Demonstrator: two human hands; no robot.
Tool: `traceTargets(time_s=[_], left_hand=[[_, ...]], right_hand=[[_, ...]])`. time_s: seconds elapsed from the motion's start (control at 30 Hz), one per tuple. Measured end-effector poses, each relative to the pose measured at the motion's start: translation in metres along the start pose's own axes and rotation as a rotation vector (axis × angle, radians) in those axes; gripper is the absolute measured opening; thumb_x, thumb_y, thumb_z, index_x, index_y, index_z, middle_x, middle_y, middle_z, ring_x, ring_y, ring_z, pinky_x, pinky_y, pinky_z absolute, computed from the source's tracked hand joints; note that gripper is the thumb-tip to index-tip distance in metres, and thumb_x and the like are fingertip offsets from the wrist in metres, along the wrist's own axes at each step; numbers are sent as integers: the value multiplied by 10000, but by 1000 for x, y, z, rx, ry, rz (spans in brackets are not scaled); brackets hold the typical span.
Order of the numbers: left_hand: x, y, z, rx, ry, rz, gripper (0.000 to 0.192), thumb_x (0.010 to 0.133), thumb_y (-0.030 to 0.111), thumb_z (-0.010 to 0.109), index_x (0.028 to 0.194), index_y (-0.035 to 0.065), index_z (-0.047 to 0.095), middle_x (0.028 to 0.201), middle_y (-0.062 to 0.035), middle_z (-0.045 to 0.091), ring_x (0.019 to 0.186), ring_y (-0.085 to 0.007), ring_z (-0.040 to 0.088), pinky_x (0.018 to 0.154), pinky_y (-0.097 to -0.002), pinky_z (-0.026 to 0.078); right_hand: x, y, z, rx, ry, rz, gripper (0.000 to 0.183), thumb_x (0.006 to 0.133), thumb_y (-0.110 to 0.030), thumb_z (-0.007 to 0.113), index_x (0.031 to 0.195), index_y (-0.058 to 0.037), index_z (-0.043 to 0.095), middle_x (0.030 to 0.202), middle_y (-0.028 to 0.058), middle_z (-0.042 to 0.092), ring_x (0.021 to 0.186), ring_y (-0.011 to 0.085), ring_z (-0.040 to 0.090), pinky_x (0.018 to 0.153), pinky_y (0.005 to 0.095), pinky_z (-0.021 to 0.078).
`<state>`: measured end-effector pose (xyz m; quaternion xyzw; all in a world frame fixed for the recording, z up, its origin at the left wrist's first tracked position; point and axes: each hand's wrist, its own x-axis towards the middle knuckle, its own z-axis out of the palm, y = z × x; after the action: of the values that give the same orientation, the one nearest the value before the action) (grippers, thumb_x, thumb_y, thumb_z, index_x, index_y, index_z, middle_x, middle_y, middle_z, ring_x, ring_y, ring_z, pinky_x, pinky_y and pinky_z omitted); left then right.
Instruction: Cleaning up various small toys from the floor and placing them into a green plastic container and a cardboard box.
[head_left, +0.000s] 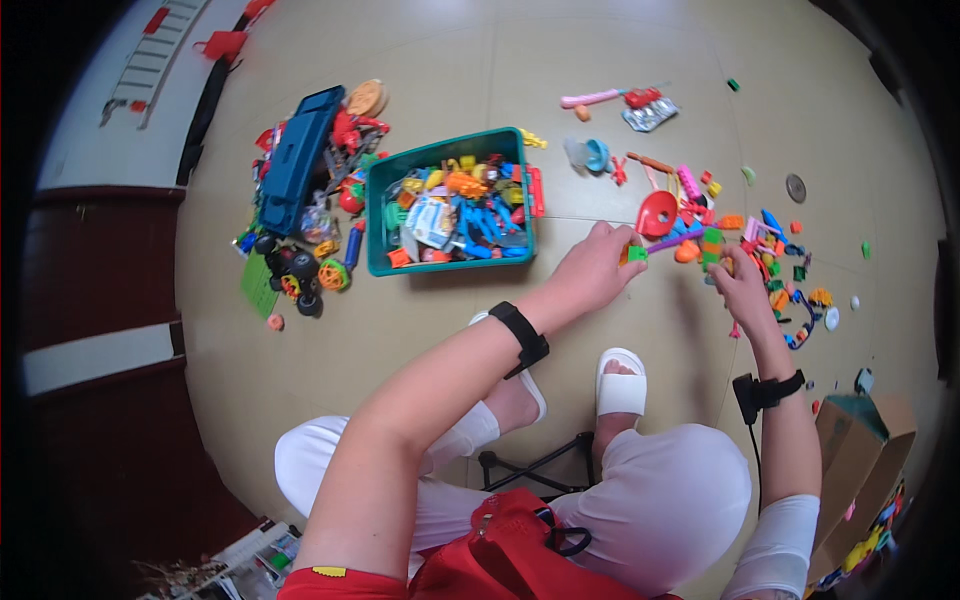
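My left hand (600, 262) pinches a small orange and green toy block (634, 255) between thumb and fingers. In my right hand (739, 281) is a green and orange stack of toy blocks (712, 247), held upright by its side. The two hands are apart, above the tiled floor. Beyond them lie a red toy funnel or pan (656, 213) and a purple stick (675, 241), whose near end is beside the left-hand block. To the left stands a green plastic bin (450, 268) filled with mixed toys, including blue, orange and yellow pieces.
Loose small toys (780, 259) spread on the right. A dark blue lid (296, 165) rests on a toy pile at the left, near a black-wheeled toy vehicle (296, 266). A cardboard box (855, 465) stands at the lower right. White slippers (622, 382) are on my feet.
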<state>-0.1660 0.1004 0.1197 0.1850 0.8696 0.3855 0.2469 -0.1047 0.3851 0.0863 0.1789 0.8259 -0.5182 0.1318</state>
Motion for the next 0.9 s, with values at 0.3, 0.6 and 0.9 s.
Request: traceTargets(time_s=[0.3, 0.6, 0.9], left_hand=[[-39, -62, -147, 87, 182, -241, 427, 951, 335, 693, 1231, 22, 618, 1071, -206, 683, 1005, -303, 670, 869, -394, 530], [-76, -161, -206, 207, 383, -346, 453, 972, 343, 688, 1287, 41, 568, 1004, -150, 672, 855, -217, 664, 760, -356, 545], [-78, -165, -209, 220, 532, -423, 483, 1013, 318, 593, 1382, 12, 532, 1254, -236, 647, 1143, -355, 650, 978, -425, 516]], right_hand=[[60, -179, 139, -115, -415, -225, 395, 921, -202, 684, 1236, 22, 605, 930, 123, 691, 793, 172, 659, 720, 332, 531], [78, -248, 236, -130, -570, -272, 435, 897, -216, 706, 1248, 19, 603, 960, 148, 705, 820, 202, 674, 753, 347, 544], [64, -247, 223, 98, -584, -142, 619, 985, -431, 626, 1430, -13, 524, 1331, 140, 616, 1199, 225, 591, 1018, 342, 468]])
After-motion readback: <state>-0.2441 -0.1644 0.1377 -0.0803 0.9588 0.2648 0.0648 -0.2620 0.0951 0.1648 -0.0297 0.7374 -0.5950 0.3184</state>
